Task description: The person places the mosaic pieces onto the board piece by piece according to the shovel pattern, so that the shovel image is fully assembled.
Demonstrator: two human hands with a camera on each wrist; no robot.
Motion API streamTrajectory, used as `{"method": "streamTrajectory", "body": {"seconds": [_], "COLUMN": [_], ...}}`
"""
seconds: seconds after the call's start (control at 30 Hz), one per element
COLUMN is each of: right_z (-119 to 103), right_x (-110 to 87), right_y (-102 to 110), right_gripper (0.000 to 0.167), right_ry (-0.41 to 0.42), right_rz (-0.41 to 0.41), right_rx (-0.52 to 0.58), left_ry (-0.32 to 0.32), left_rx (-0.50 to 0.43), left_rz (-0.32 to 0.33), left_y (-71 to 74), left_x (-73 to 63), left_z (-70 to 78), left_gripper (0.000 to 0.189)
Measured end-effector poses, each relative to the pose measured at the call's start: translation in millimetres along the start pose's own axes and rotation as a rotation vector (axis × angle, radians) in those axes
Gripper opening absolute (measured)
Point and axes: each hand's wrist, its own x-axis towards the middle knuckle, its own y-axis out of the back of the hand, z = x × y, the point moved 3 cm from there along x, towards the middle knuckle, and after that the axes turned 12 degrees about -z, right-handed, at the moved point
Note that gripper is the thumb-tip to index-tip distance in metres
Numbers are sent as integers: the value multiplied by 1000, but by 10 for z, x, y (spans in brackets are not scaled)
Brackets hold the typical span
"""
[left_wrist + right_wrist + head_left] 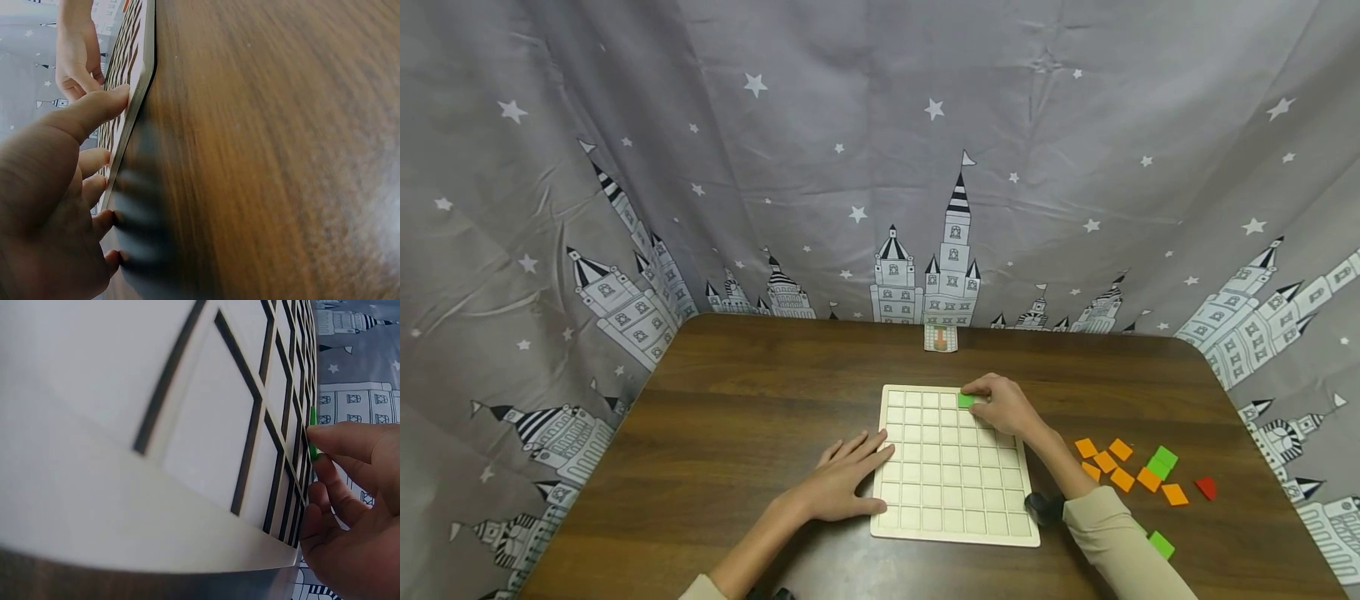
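A pale wooden grid board (pixel 930 475) with square recesses lies on the table, its recesses showing bare apart from the top row. At that row my right hand (pixel 1004 406) pinches a green square tile (pixel 966 401) near the board's far right corner. In the right wrist view, thumb and finger hold this green tile (pixel 314 434) at the board's surface; whether it sits fully in a recess I cannot tell. My left hand (pixel 842 479) rests with spread fingers on the board's left edge. Its thumb (pixel 112 100) touches the rim in the left wrist view.
Right of the board lie several loose orange tiles (pixel 1122 479), some green tiles (pixel 1161 545) and a red piece (pixel 1206 487). Behind the brown wooden table (pixel 760 392) hangs a grey curtain (pixel 820 192) with printed castles. A small printed card (pixel 941 339) is at the back edge.
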Motion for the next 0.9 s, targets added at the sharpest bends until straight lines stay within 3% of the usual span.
{"method": "streamTrajectory", "body": {"seconds": [0.5,0.7,0.9], "right_z": [2,-21,46], "right_x": [-19,-180,-436], "right_y": [32,217,459], "right_gripper": [31,32,29], "right_ry": [-26,-33,-12], "right_rz": [4,29,92], "right_rx": [15,85,35], "left_ry": [3,4,3], "left_rx": [-5,2,-1], "left_rz": [-1,2,1], "left_y": [-5,-2,-7], "left_x": [11,16,14], "left_z": [-10,-9,-18], "left_gripper": [79,79,79]}}
